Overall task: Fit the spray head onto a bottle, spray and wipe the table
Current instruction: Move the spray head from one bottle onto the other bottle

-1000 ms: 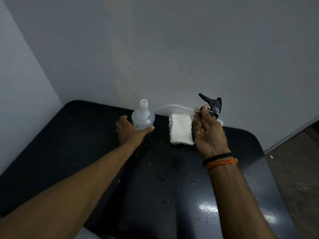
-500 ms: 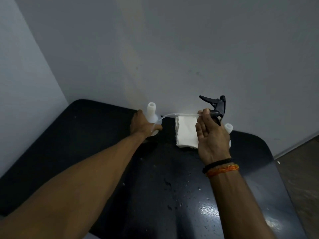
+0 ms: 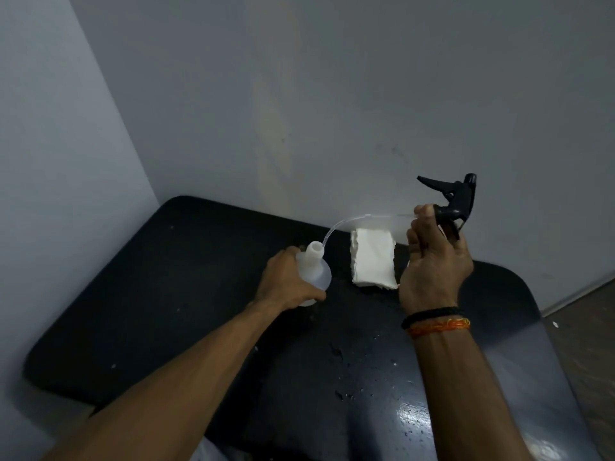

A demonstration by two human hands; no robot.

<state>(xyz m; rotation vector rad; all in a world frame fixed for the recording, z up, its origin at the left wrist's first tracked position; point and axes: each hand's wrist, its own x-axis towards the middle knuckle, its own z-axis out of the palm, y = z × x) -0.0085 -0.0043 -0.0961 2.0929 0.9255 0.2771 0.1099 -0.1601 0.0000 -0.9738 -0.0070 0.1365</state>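
My left hand [image 3: 286, 281] grips a translucent white bottle [image 3: 314, 269] with an open neck, held tilted just above the black table [image 3: 166, 294]. My right hand [image 3: 432, 264] holds the black spray head [image 3: 454, 201] up in the air at the right, trigger pointing left. Its clear dip tube [image 3: 352, 222] curves leftward and down, and its tip sits at the bottle's mouth. A folded white cloth [image 3: 372, 261] lies on the table between my two hands, near the wall.
The table stands in a corner, with grey walls [image 3: 299, 94] behind and to the left. Water droplets [image 3: 336, 354] dot the tabletop near the front. Floor [image 3: 592, 327] shows past the table's right edge.
My left hand closed around the bottle and drew it nearer and tilted it. My right hand raised the spray head, and the tube tip now meets the bottle's mouth.
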